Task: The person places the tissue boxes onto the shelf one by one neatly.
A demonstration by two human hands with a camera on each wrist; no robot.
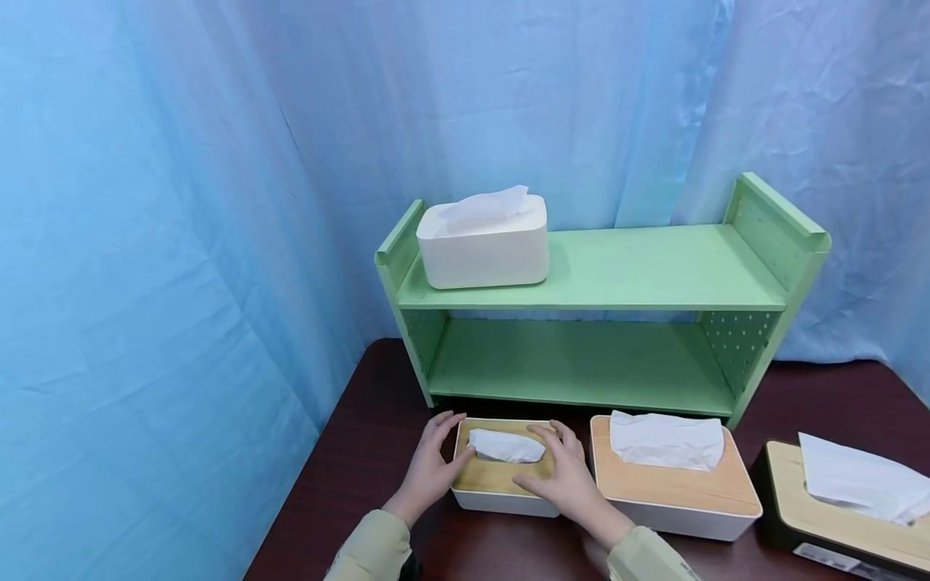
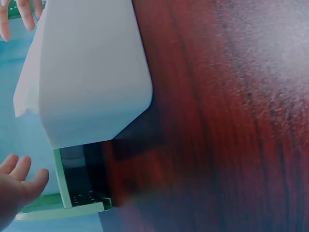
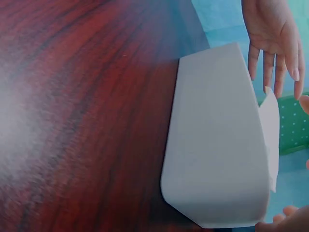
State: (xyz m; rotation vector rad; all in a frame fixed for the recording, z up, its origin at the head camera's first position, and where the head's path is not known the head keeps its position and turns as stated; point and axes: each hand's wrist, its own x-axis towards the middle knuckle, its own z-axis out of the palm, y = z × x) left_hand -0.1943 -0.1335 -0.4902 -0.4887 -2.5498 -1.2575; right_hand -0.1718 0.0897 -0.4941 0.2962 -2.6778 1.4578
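Observation:
A small white tissue box (image 1: 501, 502) with a wood-coloured lid sits on the dark table, a white tissue (image 1: 506, 445) lying out of its slot. At its left side hovers my left hand (image 1: 430, 468), thumb and fingers spread. My right hand (image 1: 565, 476) is over the box's right end, its fingers loosely bent and apart. In the left wrist view the box's pale side (image 2: 91, 72) stands clear of my left hand (image 2: 17, 186). The right wrist view shows my right hand (image 3: 289, 220) by the box's near corner; whether it touches is hard to tell.
A green two-tier shelf (image 1: 581, 355) stands behind, with a white tissue box (image 1: 485, 257) on its upper left. To the right are a larger wood-topped tissue box (image 1: 676, 488) and a black-sided one (image 1: 792, 500). Blue curtains (image 1: 182, 242) surround the table (image 1: 327, 484).

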